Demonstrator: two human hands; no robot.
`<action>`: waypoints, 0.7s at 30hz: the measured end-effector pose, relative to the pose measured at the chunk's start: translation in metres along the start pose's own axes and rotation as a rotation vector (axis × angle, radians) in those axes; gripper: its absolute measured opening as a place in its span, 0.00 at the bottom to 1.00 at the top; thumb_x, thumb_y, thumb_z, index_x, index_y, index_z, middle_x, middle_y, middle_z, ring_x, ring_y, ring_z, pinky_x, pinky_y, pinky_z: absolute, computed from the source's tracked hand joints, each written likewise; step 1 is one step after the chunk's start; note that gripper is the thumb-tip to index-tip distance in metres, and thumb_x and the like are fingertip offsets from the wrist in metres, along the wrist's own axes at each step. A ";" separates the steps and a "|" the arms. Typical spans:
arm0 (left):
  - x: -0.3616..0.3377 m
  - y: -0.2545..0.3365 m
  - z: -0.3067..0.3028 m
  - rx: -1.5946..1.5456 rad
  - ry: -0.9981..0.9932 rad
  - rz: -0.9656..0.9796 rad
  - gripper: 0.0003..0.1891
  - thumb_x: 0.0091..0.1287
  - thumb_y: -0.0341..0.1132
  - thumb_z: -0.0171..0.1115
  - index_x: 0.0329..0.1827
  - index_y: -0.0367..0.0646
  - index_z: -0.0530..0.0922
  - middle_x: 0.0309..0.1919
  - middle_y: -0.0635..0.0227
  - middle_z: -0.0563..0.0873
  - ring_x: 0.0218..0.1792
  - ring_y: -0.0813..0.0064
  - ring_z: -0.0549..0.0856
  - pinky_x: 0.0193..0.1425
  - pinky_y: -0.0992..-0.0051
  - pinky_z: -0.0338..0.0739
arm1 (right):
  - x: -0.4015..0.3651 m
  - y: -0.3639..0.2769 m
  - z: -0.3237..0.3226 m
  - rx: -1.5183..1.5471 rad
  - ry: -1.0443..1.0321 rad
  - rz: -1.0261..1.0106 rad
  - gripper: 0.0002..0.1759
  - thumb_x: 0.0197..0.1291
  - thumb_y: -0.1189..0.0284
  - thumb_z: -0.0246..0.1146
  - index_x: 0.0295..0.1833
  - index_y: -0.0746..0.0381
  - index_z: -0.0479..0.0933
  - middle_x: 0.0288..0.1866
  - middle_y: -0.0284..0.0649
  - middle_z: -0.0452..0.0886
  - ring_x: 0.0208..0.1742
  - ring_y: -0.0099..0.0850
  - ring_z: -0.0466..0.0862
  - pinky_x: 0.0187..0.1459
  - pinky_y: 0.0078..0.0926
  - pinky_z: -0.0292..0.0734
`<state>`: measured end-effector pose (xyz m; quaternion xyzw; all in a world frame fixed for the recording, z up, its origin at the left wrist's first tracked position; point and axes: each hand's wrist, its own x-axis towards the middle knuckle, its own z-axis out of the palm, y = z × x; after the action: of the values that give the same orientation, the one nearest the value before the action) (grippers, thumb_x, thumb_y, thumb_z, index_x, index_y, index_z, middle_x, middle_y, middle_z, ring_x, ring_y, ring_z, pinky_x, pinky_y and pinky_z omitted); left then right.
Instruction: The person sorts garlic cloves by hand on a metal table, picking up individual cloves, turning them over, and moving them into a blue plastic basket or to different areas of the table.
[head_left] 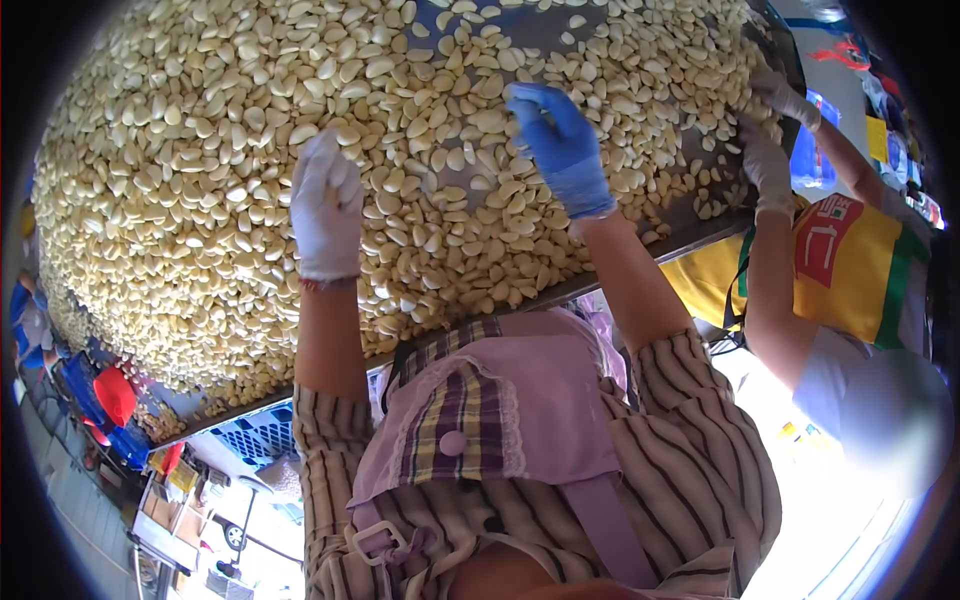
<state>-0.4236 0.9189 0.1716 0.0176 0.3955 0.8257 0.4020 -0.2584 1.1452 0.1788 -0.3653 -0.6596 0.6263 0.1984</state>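
1. My left hand (328, 210), in a white glove, is curled with its fingers together; I cannot tell whether it pinches anything.
2. My right hand (565, 155), in a blue glove, is half bent, its fingers partly apart.
3. Pale peeled cloves (220, 180) lie under and around both hands.
4. The table rim (700, 236) runs nearer my body than my hands.
5. Right of my blue glove, a co-worker's gloved hands (768, 168) reach the cloves.

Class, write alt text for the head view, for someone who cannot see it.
A white-gloved left hand and blue-gloved right hand reach over a table heaped with pale, garlic-like cloves. Another person's gloved hands are at right.
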 end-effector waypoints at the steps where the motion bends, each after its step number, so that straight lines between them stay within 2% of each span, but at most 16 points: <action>1: 0.011 -0.002 0.007 0.263 0.096 0.065 0.09 0.70 0.33 0.63 0.49 0.42 0.82 0.39 0.70 0.86 0.36 0.80 0.82 0.36 0.81 0.79 | 0.002 0.012 0.007 -0.136 -0.045 -0.267 0.11 0.69 0.70 0.61 0.54 0.57 0.81 0.44 0.38 0.84 0.40 0.28 0.84 0.41 0.24 0.81; 2: 0.024 -0.009 0.035 0.710 0.281 0.228 0.11 0.71 0.32 0.62 0.54 0.42 0.81 0.39 0.72 0.85 0.38 0.83 0.81 0.39 0.82 0.79 | 0.000 0.010 0.011 -0.219 -0.084 -0.275 0.10 0.69 0.72 0.60 0.52 0.59 0.81 0.44 0.40 0.83 0.42 0.30 0.84 0.45 0.26 0.81; 3: 0.040 -0.015 0.044 0.984 0.180 0.358 0.13 0.72 0.34 0.59 0.57 0.46 0.80 0.37 0.72 0.84 0.34 0.81 0.81 0.36 0.80 0.78 | -0.001 0.008 0.010 -0.221 -0.083 -0.275 0.10 0.69 0.72 0.60 0.52 0.59 0.81 0.44 0.40 0.83 0.42 0.30 0.84 0.45 0.26 0.81; 4: 0.056 -0.019 0.049 1.255 0.071 0.489 0.15 0.74 0.37 0.57 0.61 0.50 0.79 0.34 0.72 0.83 0.29 0.80 0.81 0.33 0.79 0.77 | -0.002 0.007 0.009 -0.231 -0.087 -0.144 0.10 0.69 0.72 0.60 0.53 0.59 0.81 0.45 0.40 0.83 0.43 0.30 0.85 0.46 0.26 0.81; 5: 0.072 -0.022 0.054 1.251 0.069 0.493 0.15 0.74 0.37 0.57 0.61 0.50 0.79 0.34 0.72 0.83 0.29 0.80 0.81 0.33 0.79 0.77 | -0.001 0.004 0.006 -0.241 -0.089 -0.018 0.10 0.68 0.72 0.61 0.53 0.59 0.81 0.45 0.40 0.83 0.43 0.30 0.85 0.46 0.26 0.81; 7: 0.094 -0.029 0.058 2.080 -0.184 0.361 0.15 0.73 0.42 0.54 0.59 0.55 0.79 0.41 0.63 0.87 0.39 0.65 0.88 0.44 0.65 0.82 | -0.001 0.002 -0.002 -0.256 -0.091 0.118 0.11 0.68 0.72 0.61 0.53 0.59 0.81 0.46 0.40 0.83 0.44 0.30 0.85 0.46 0.25 0.81; 8: 0.103 -0.031 0.058 2.076 -0.189 0.358 0.15 0.73 0.42 0.54 0.59 0.55 0.79 0.41 0.63 0.87 0.39 0.65 0.88 0.44 0.65 0.82 | -0.001 0.001 -0.009 -0.125 -0.028 0.227 0.11 0.68 0.71 0.61 0.53 0.59 0.81 0.47 0.41 0.83 0.44 0.31 0.85 0.46 0.26 0.81; 9: 0.113 -0.031 0.061 2.096 -0.213 0.218 0.15 0.72 0.44 0.53 0.58 0.55 0.79 0.42 0.61 0.87 0.41 0.60 0.87 0.47 0.60 0.81 | 0.002 0.000 -0.018 0.008 0.037 0.329 0.11 0.68 0.71 0.61 0.53 0.60 0.81 0.48 0.42 0.83 0.44 0.32 0.85 0.46 0.26 0.81; 10: 0.120 -0.031 0.063 2.112 -0.240 0.075 0.16 0.71 0.46 0.52 0.57 0.56 0.79 0.43 0.58 0.87 0.44 0.56 0.87 0.50 0.56 0.80 | 0.004 0.029 -0.033 -0.198 0.027 0.091 0.13 0.68 0.70 0.60 0.55 0.60 0.80 0.50 0.43 0.83 0.46 0.35 0.85 0.47 0.28 0.81; 11: 0.121 -0.028 0.069 2.113 -0.250 0.075 0.16 0.71 0.46 0.52 0.57 0.56 0.79 0.43 0.58 0.87 0.44 0.56 0.87 0.50 0.56 0.80 | 0.006 0.029 -0.037 -0.197 0.035 0.095 0.13 0.68 0.70 0.60 0.55 0.60 0.80 0.50 0.43 0.83 0.46 0.35 0.85 0.47 0.28 0.81; 13: 0.114 -0.020 0.077 2.227 -0.302 -0.207 0.15 0.70 0.44 0.54 0.54 0.52 0.80 0.40 0.58 0.88 0.43 0.57 0.88 0.49 0.57 0.81 | 0.008 0.023 -0.042 -0.402 0.021 -0.126 0.15 0.68 0.68 0.60 0.58 0.57 0.79 0.51 0.43 0.82 0.46 0.36 0.85 0.47 0.30 0.82; 14: 0.107 -0.017 0.081 2.227 -0.328 -0.277 0.14 0.68 0.45 0.58 0.50 0.49 0.82 0.38 0.59 0.88 0.43 0.59 0.88 0.49 0.58 0.81 | 0.009 0.019 -0.040 -0.399 0.027 -0.118 0.15 0.68 0.68 0.60 0.58 0.57 0.79 0.51 0.43 0.82 0.46 0.36 0.85 0.47 0.30 0.82; 16: 0.085 -0.006 0.085 2.231 -0.382 -0.359 0.15 0.66 0.45 0.60 0.48 0.48 0.83 0.38 0.59 0.88 0.42 0.59 0.88 0.49 0.59 0.81 | 0.016 -0.001 -0.021 -0.643 -0.005 -0.360 0.17 0.67 0.67 0.60 0.60 0.53 0.77 0.53 0.43 0.80 0.48 0.40 0.85 0.48 0.35 0.82; 17: 0.076 0.001 0.086 2.226 -0.423 -0.431 0.15 0.65 0.46 0.62 0.47 0.47 0.84 0.38 0.60 0.88 0.40 0.60 0.88 0.49 0.59 0.81 | 0.021 -0.006 -0.011 -0.639 -0.002 -0.359 0.17 0.67 0.67 0.60 0.60 0.53 0.77 0.53 0.43 0.80 0.48 0.40 0.85 0.48 0.35 0.82; 19: 0.058 0.011 0.076 2.178 -0.431 -0.313 0.16 0.65 0.47 0.64 0.47 0.47 0.84 0.36 0.62 0.88 0.39 0.63 0.88 0.48 0.62 0.81 | 0.031 -0.011 0.006 -0.938 -0.098 -0.371 0.17 0.66 0.68 0.61 0.60 0.50 0.77 0.56 0.42 0.78 0.50 0.41 0.85 0.47 0.37 0.83; 21: 0.056 0.017 0.077 2.124 -0.438 -0.209 0.17 0.64 0.49 0.65 0.48 0.48 0.85 0.35 0.63 0.88 0.37 0.67 0.88 0.46 0.64 0.81 | 0.038 -0.003 0.013 -0.973 -0.157 -0.385 0.15 0.65 0.69 0.61 0.57 0.52 0.77 0.57 0.41 0.78 0.50 0.42 0.85 0.47 0.38 0.84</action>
<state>-0.4457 0.9998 0.2197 0.4688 0.8265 0.0035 0.3118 -0.2934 1.1642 0.1724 -0.2397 -0.9419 0.2256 0.0675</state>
